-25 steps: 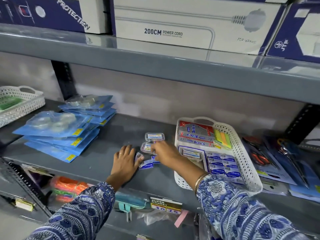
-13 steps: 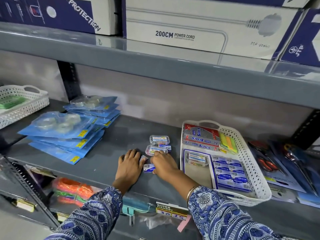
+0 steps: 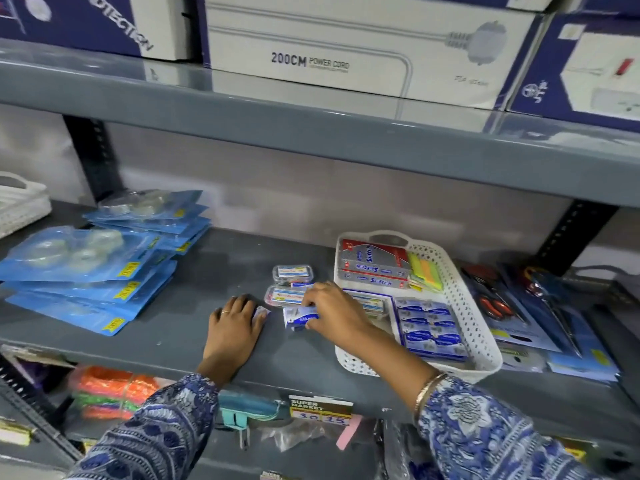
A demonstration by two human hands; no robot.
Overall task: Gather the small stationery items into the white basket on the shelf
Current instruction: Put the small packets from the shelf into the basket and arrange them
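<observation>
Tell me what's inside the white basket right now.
The white basket holds red-and-silver Softek boxes, neon sticky notes and blue packets. The right hand covers part of a small labelled box near the basket's left wall.

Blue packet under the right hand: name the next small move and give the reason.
Probably lift the small blue packet and carry it right, over the white basket rim. The right hand already pinches it on the shelf, just left of the basket, which has bare floor near that side.
</observation>
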